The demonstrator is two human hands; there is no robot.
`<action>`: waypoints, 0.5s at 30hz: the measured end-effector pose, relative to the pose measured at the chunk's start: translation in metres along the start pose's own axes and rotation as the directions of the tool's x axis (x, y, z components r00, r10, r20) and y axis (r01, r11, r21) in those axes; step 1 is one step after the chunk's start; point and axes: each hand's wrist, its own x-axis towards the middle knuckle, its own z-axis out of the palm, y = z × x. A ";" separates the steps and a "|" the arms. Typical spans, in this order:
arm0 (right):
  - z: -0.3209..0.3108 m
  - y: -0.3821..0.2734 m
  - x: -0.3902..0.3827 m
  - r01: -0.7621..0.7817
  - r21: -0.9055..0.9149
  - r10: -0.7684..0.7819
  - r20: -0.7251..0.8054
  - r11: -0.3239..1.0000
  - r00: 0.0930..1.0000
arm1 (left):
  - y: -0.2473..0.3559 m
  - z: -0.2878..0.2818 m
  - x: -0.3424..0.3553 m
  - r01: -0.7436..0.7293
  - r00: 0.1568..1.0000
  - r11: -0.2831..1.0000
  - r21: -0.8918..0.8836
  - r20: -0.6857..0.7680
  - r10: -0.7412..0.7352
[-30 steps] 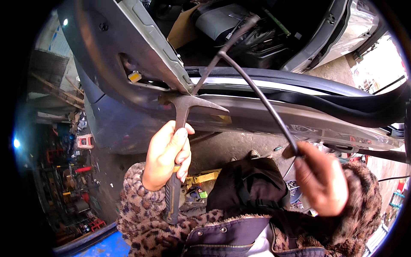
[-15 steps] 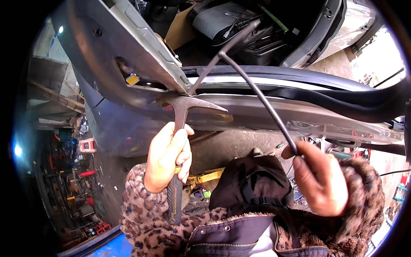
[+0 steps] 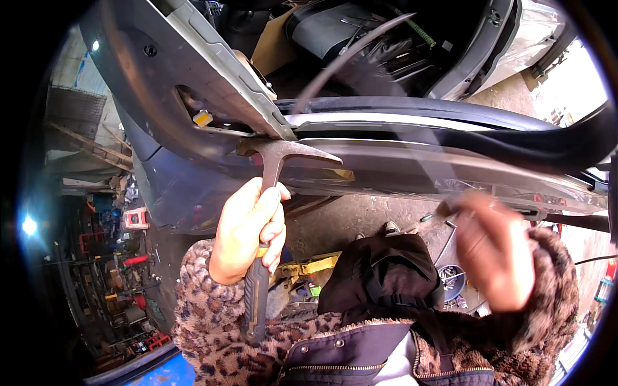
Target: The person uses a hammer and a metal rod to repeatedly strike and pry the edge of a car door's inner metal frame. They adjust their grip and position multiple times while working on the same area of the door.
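My left hand (image 3: 248, 231) is closed around the shaft of a pick hammer (image 3: 273, 154) with a dark metal head and a black, yellow-banded grip. The hammer stands upright, its head against or just in front of the grey car body panel (image 3: 212, 151), at the lower corner of the door opening; contact cannot be made out. My right hand (image 3: 496, 254), smeared by motion, grips the near end of a bent metal rod. The rod's crosspiece (image 3: 347, 58) appears as a blurred arc over the door opening, and its shaft is a faint streak.
Beyond the sill (image 3: 386, 116) is the car's interior, with a black seat or case (image 3: 322, 29) and loose tools. A black rubber seal (image 3: 541, 151) hangs along the sill at right. A bowl of small parts (image 3: 452, 278) sits below, and racked tools (image 3: 129, 283) lie at left.
My right hand has shifted slightly right, and the rod's crosspiece has swung up and away from the corner near the hammer. The left hand and hammer have barely moved.
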 end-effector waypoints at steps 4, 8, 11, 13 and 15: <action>-0.011 -0.020 0.014 -0.311 0.161 0.295 0.118 0.937 0.948 | 0.000 0.001 -0.005 0.020 0.999 0.999 -0.036 -0.026 -0.021; -0.001 -0.008 0.002 -0.143 0.092 0.139 0.051 0.985 0.989 | 0.003 0.009 -0.002 0.020 1.000 0.998 -0.060 -0.013 -0.020; -0.014 -0.015 0.013 -0.266 0.199 0.248 0.108 0.943 0.963 | 0.000 0.007 -0.003 -0.017 0.999 0.999 -0.038 -0.040 0.015; -0.011 -0.016 0.012 -0.275 0.261 0.280 0.021 0.925 0.960 | -0.001 0.007 -0.002 -0.019 0.999 0.999 -0.042 -0.030 0.018; -0.006 -0.012 0.006 -0.202 0.095 0.200 0.032 0.975 0.979 | -0.002 0.009 -0.002 -0.022 0.999 0.999 -0.041 -0.033 0.021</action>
